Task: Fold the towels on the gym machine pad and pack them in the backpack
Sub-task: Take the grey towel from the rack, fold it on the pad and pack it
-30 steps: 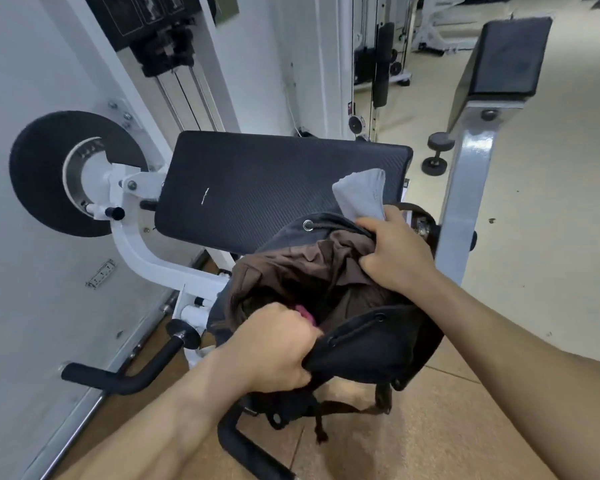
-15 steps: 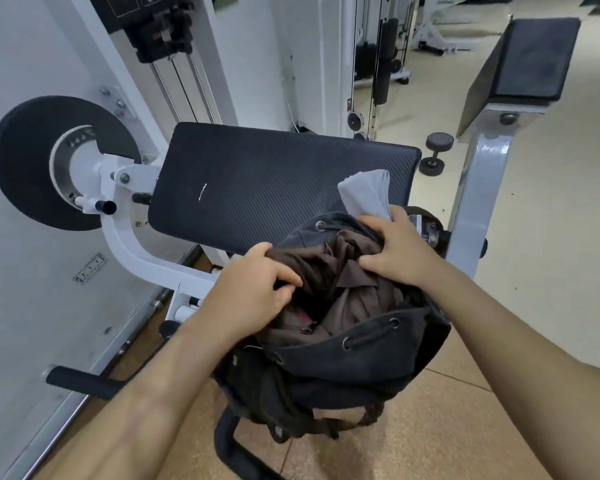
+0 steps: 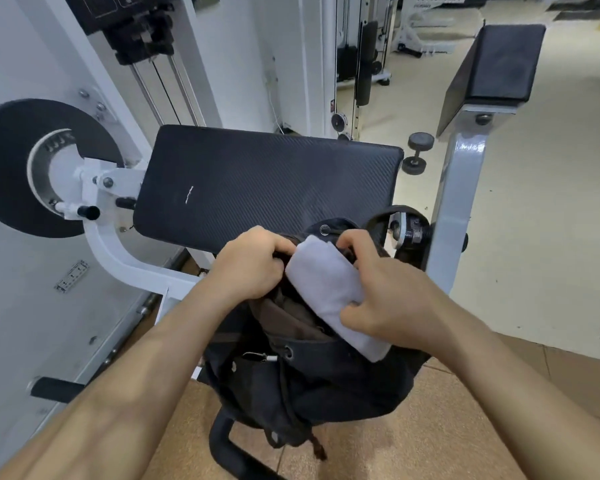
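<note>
- A folded grey towel is gripped by the right hand. The thumb is pressed against its near side and the fingers are curled over its far end.
- The towel is laid slantwise across the open mouth of the backpack, between the two sets of fingers. Its lower end sticks out over the near rim, under the right wrist, so it is only partly inside.
- The fingers of the left hand are clenched over the far-left rim of the backpack's mouth and touch the towel's upper corner. Their tips are hidden in the dark fabric.
- A brown cloth is seen inside the backpack, just below the left fingers and beside the towel's left edge.
- The backpack is set against the near edge of the gym machine pad, with its straps hanging toward the tan floor. What carries it cannot be made out.
- The black ribbed pad is found just beyond both sets of fingers, tilted and fixed to a white frame.
- A black weight disc is mounted on that frame, well to the left of the left fingers.
- A small dumbbell is seen on the pale floor beyond the right fingers.
- A second pad is raised on a grey post, up and to the right of them.
</note>
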